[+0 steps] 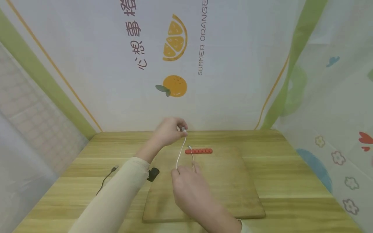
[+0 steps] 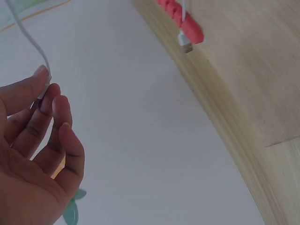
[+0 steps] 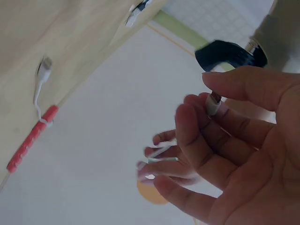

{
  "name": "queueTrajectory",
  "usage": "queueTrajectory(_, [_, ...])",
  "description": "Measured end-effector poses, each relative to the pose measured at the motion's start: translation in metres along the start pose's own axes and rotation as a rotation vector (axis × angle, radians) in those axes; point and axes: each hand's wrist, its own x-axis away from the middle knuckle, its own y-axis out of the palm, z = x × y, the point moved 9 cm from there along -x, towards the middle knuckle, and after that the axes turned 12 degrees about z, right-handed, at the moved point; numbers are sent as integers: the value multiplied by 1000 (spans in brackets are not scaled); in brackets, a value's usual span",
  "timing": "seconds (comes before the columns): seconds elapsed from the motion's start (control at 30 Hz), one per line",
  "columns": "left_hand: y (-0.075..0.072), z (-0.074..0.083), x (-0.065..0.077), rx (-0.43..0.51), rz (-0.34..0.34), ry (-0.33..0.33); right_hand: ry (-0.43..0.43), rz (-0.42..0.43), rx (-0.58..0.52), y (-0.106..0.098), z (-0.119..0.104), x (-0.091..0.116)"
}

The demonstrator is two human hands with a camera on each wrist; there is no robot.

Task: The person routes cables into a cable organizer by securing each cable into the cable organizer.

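My left hand (image 1: pixel 172 131) is raised over the far side of the wooden board (image 1: pixel 227 197). Its thumb and fingertips pinch the white USB plug (image 1: pixel 183 129) of a white cable (image 1: pixel 179 154), which runs down to my right hand (image 1: pixel 190 189). Above the near part of the board, that right hand pinches a small white piece with a dark end (image 3: pixel 213 104), seen in the right wrist view. A red cable clip strip (image 1: pixel 201 151) lies on the board's far part. Another white USB plug (image 2: pixel 185 43) sticks out at one end of the strip, its cord passing through there.
Left of the board, a black USB cable (image 1: pixel 107 178) lies on the wooden table (image 1: pixel 291 174). A black object (image 1: pixel 153 174) shows beside the left sleeve. Behind the table hangs a white curtain (image 1: pixel 227 97) printed with oranges.
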Motion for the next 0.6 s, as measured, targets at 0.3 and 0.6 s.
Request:
queueTrajectory(0.3, [48,0,-8,-229,-99,83,-133,-160,41,14,15,5])
queueTrajectory(0.6, [70,-16,-4,-315,-135,95,-41,-318,-55,34,35,6])
